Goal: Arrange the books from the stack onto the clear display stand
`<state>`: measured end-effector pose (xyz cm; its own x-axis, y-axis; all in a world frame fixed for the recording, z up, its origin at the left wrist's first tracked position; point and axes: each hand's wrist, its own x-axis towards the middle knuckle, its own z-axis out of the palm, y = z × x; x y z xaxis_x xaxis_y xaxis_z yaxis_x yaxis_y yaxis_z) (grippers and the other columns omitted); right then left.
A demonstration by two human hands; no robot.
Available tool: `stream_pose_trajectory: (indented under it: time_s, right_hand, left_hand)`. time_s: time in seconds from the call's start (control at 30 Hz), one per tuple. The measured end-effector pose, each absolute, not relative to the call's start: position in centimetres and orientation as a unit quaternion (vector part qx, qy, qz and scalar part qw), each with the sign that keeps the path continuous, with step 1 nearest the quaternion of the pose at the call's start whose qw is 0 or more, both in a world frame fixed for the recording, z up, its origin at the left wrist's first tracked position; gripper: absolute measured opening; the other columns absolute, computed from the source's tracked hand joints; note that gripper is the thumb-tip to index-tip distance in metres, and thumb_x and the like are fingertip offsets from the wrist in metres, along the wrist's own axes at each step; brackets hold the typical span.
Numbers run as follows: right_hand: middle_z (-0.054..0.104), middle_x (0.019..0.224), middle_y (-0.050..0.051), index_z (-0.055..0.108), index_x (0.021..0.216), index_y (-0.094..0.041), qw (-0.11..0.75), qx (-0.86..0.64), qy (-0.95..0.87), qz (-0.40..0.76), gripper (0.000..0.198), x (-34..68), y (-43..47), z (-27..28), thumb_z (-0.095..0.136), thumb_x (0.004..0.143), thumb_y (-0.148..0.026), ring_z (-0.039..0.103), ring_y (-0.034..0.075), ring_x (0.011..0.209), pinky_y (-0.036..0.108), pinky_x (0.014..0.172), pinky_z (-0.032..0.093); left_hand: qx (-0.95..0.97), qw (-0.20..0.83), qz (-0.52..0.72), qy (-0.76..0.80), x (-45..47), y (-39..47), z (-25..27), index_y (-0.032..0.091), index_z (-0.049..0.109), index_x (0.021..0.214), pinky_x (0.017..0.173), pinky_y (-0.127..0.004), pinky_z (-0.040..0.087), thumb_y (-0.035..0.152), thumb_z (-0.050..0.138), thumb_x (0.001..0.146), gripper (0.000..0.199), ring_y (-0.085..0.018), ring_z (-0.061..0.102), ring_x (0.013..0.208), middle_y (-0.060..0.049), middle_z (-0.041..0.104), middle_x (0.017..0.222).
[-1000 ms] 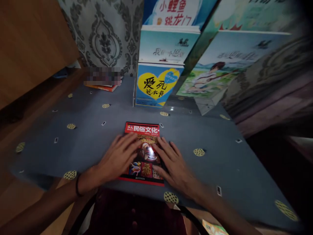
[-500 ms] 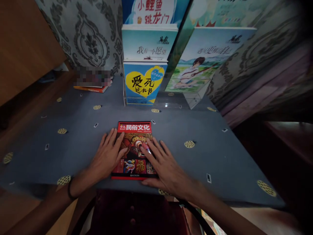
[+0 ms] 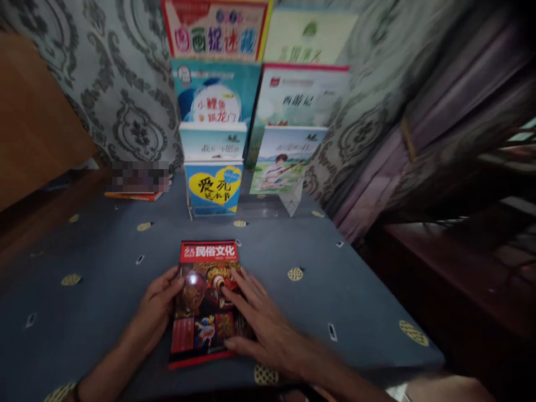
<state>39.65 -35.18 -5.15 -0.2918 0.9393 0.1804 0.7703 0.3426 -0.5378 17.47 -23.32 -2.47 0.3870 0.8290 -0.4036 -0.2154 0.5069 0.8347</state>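
Note:
A red book (image 3: 207, 304) with white Chinese lettering and colourful pictures lies face up near the front of the table, its left side looking slightly raised. At its left edge is my left hand (image 3: 161, 298), closed on it with the thumb on the cover and the other fingers bent around the side, partly hidden. My right hand (image 3: 259, 321) rests on the right part of the cover, fingers stretched out and apart, the thumb near the lower edge. A bright light reflects off the upper left of the cover.
Behind the book, a clear display rack (image 3: 292, 198) holds several upright books, among them a blue one with a yellow heart (image 3: 214, 188). A small book stack (image 3: 138, 195) lies at back left. A grey cloth with pineapples covers the table (image 3: 268, 245). A curtain (image 3: 368, 195) hangs at right.
My left hand has gone from lying flat on the cover to gripping the book's left edge, which has tilted up a little. The head view has lifted, showing more of the rack.

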Motion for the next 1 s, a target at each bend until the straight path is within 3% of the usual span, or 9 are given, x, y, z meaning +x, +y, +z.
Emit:
stream_pose_trajectory:
  time_s: [0.1, 0.23, 0.33, 0.5, 0.57, 0.7, 0.9, 1.0]
  right_hand:
    - [0.005, 0.172, 0.005, 0.007, 0.164, -0.04, 0.28, -0.576, -0.749, 0.171, 0.079, 39.8, -35.2, -5.4, 0.056, 0.102, -0.035, 0.021, 0.03, 0.156, 0.052, 0.12, 0.039]
    - [0.006, 0.173, 0.004, 0.001, 0.164, -0.038, 0.353, -0.612, -0.682, 0.19, 0.069, 40.1, -34.5, -6.3, 0.04, 0.108, -0.031, 0.018, 0.024, 0.157, 0.048, 0.122, 0.036]
    - [0.021, 0.171, 0.008, 0.01, 0.165, -0.032, 0.444, -0.585, -0.634, 0.242, 0.067, 40.4, -33.2, -6.6, 0.04, 0.107, -0.042, 0.024, 0.025, 0.156, 0.052, 0.124, 0.031]
    - [0.06, 0.147, 0.013, 0.039, 0.155, -0.026, 0.584, -0.469, -0.565, 0.347, 0.063, 41.7, -30.7, -4.0, 0.051, 0.101, -0.055, 0.061, 0.028, 0.133, 0.05, 0.11, 0.05]
    - [0.068, 0.135, 0.012, 0.047, 0.147, -0.026, 0.589, -0.466, -0.564, 0.344, 0.057, 42.5, -30.0, -2.4, 0.053, 0.099, -0.057, 0.067, 0.027, 0.123, 0.048, 0.105, 0.054]
    - [0.07, 0.13, 0.01, 0.052, 0.14, -0.027, 0.59, -0.492, -0.581, 0.269, 0.049, 43.7, -29.3, -0.3, 0.05, 0.1, -0.056, 0.068, 0.026, 0.118, 0.043, 0.101, 0.056]
    - [0.071, 0.121, 0.009, 0.059, 0.125, -0.025, 0.548, -0.563, -0.597, 0.161, 0.033, 44.5, -29.9, -1.6, 0.046, 0.102, -0.046, 0.066, 0.025, 0.113, 0.041, 0.099, 0.054]
    - [0.072, 0.116, 0.008, 0.062, 0.117, -0.025, 0.532, -0.585, -0.593, 0.153, 0.029, 44.9, -30.4, -1.9, 0.045, 0.103, -0.044, 0.067, 0.024, 0.105, 0.039, 0.094, 0.055]
  left_hand:
    - [0.333, 0.779, 0.34, 0.408, 18.0, -22.8, -2.4, 0.016, 0.074, 0.105, 0.08, -0.036, 0.064, 0.029, 0.095, 0.061, 0.051, -0.031, 0.078, 0.094, -0.01, 0.08, 0.103]
    - [0.342, 0.778, 0.364, 0.381, 18.5, -22.3, -2.4, 0.019, 0.072, 0.117, 0.081, -0.033, 0.064, 0.03, 0.092, 0.069, 0.053, -0.028, 0.078, 0.095, -0.008, 0.08, 0.109]
    - [0.357, 0.772, 0.381, 0.363, 19.2, -22.1, -1.6, 0.021, 0.07, 0.124, 0.079, -0.03, 0.064, 0.03, 0.091, 0.07, 0.059, -0.027, 0.078, 0.096, -0.007, 0.079, 0.111]
    - [0.387, 0.777, 0.386, 0.314, 20.8, -21.3, 1.0, 0.019, 0.072, 0.118, 0.084, -0.032, 0.063, 0.031, 0.094, 0.066, 0.057, -0.028, 0.076, 0.1, -0.009, 0.079, 0.111]
    - [0.401, 0.773, 0.397, 0.289, 21.7, -20.7, 2.0, 0.019, 0.071, 0.118, 0.094, -0.038, 0.06, 0.032, 0.093, 0.067, 0.057, -0.03, 0.073, 0.109, -0.01, 0.078, 0.116]
    - [0.428, 0.762, 0.424, 0.239, 23.4, -19.8, 2.9, 0.019, 0.072, 0.118, 0.108, -0.045, 0.051, 0.034, 0.087, 0.072, 0.05, -0.032, 0.066, 0.123, -0.01, 0.075, 0.123]
    - [0.484, 0.713, 0.428, 0.273, 23.8, -19.4, 1.6, 0.02, 0.074, 0.113, 0.111, -0.046, 0.046, 0.038, 0.083, 0.068, 0.05, -0.034, 0.062, 0.125, -0.008, 0.076, 0.119]
    - [0.596, 0.623, 0.398, 0.313, 23.1, -19.5, 1.9, 0.024, 0.076, 0.107, 0.108, -0.041, 0.047, 0.041, 0.079, 0.072, 0.039, -0.033, 0.063, 0.12, -0.006, 0.076, 0.115]
